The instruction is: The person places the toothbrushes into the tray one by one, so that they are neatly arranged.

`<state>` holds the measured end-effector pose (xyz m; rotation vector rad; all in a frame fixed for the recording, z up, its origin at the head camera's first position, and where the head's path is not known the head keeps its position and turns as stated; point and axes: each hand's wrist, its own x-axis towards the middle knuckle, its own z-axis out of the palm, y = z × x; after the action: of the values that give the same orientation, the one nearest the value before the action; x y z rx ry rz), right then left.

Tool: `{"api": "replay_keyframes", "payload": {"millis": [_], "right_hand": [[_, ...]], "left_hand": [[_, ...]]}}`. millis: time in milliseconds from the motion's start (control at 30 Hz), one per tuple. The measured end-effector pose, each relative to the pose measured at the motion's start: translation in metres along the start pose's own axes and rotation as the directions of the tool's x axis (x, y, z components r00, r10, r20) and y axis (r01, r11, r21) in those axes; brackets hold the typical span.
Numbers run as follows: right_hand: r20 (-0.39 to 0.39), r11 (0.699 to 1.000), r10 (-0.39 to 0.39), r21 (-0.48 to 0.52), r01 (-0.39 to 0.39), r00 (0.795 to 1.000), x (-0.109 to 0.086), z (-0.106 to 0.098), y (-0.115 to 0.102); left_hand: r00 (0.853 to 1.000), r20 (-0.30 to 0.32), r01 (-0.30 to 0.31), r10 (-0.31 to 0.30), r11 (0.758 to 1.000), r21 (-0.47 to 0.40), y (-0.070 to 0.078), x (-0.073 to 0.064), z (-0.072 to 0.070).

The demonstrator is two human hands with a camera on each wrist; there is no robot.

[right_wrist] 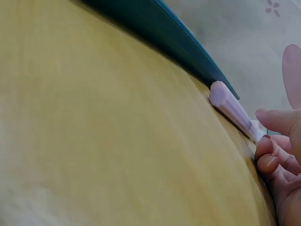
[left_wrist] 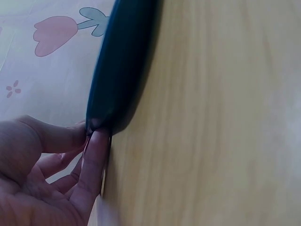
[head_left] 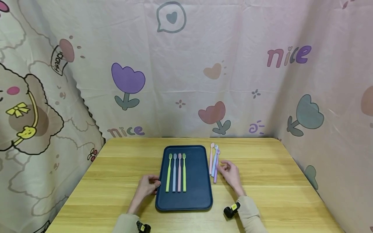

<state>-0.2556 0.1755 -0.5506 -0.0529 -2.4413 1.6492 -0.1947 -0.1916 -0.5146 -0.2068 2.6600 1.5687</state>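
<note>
A dark blue tray point(head_left: 198, 181) lies on the table. On it, side by side with heads pointing away, are a green toothbrush point(head_left: 168, 174), a blue toothbrush point(head_left: 174, 176), a pink toothbrush point(head_left: 179, 176) and another green toothbrush point(head_left: 184, 176). My left hand point(head_left: 147, 186) pinches the tray's left edge between thumb and fingers. Right of the tray lie a pink toothbrush point(head_left: 211, 160), a blue toothbrush point(head_left: 214, 164) and a purple toothbrush point(head_left: 216, 171). My right hand point(head_left: 231, 173) is at the purple one, fingertips close against it, thumb apart from the index finger in the right wrist view.
The wooden table point(head_left: 262, 161) extends to both sides of the tray. A patterned curtain point(head_left: 180, 81) hangs behind the table and along its sides. Black wrist cameras sit on both forearms.
</note>
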Motion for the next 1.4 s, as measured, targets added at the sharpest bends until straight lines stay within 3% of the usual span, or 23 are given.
{"api": "replay_keyframes", "payload": {"millis": [733,1400], "right_hand": [[0.039,0.996,0.092,0.007,-0.092,0.995,0.0013,-0.0023,-0.0032],[0.061,0.993,0.113,0.009,-0.114,0.992,0.0012,-0.0015,-0.0073]], "left_hand": [[1.0,0.003,-0.014,0.014,1.0,-0.007,-0.001,0.0,-0.0003],[1.0,0.001,-0.005,0.005,1.0,0.0,-0.0014,-0.0002,0.0]]}}
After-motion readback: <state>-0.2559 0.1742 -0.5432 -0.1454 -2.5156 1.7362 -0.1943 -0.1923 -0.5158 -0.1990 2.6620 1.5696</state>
